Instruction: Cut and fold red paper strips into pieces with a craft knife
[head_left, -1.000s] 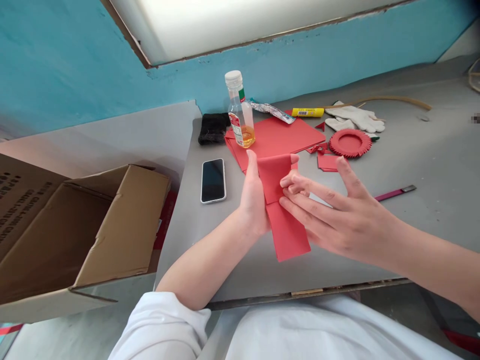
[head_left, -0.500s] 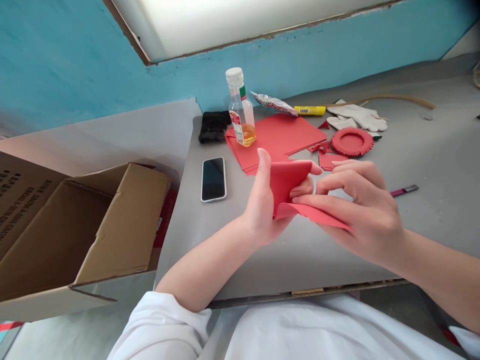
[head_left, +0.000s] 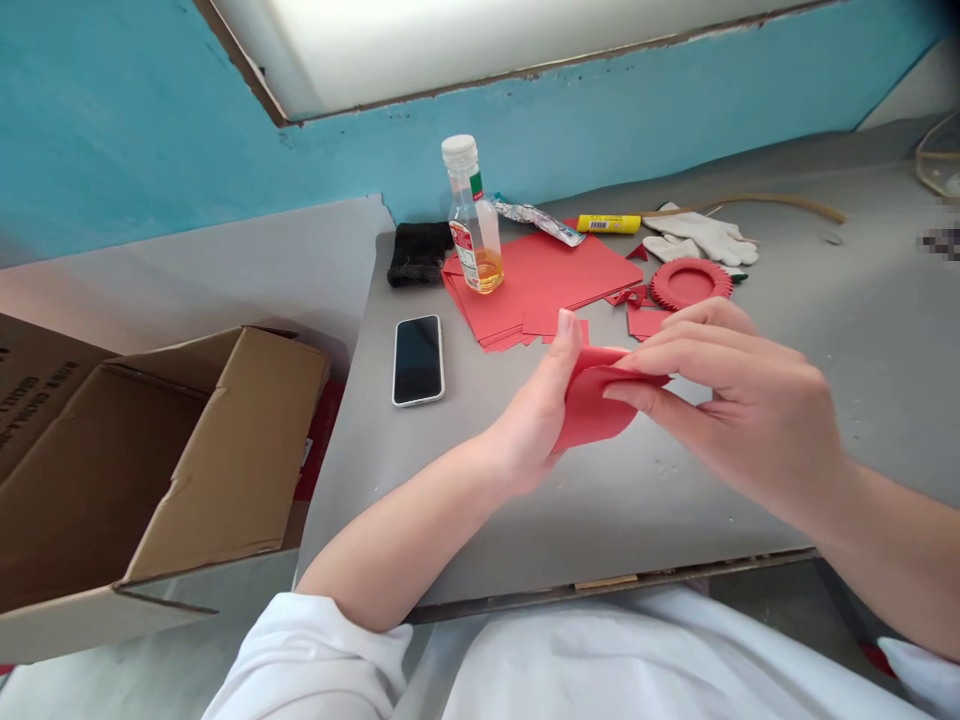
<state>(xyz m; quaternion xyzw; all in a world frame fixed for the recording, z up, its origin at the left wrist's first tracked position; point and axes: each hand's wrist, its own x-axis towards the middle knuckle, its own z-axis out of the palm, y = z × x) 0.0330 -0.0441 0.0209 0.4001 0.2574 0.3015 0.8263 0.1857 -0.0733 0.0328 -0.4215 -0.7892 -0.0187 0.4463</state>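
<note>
A sheet of red paper (head_left: 600,408), bent over on itself, is held up above the grey table between my two hands. My left hand (head_left: 534,420) grips its left side, the thumb pointing up and the other fingers hidden behind the paper. My right hand (head_left: 750,400) pinches the upper right edge between thumb and fingers. Just beyond lie small red paper pieces (head_left: 646,322) and a round red paper piece with a pleated rim (head_left: 690,284). A stack of red sheets (head_left: 540,275) rests farther back.
A glass bottle (head_left: 475,225) with some amber liquid stands on the stack. Around it are a black cloth-like item (head_left: 418,254), a phone (head_left: 418,360), a yellow tube (head_left: 609,224), a foil packet (head_left: 541,220) and white gloves (head_left: 705,236). An open cardboard box (head_left: 225,450) sits left of the table.
My right hand has brought the lower flap of the red paper up and over, toward its top edge. The view has shifted slightly, and the cutter that lay right of my hand is now hidden.
</note>
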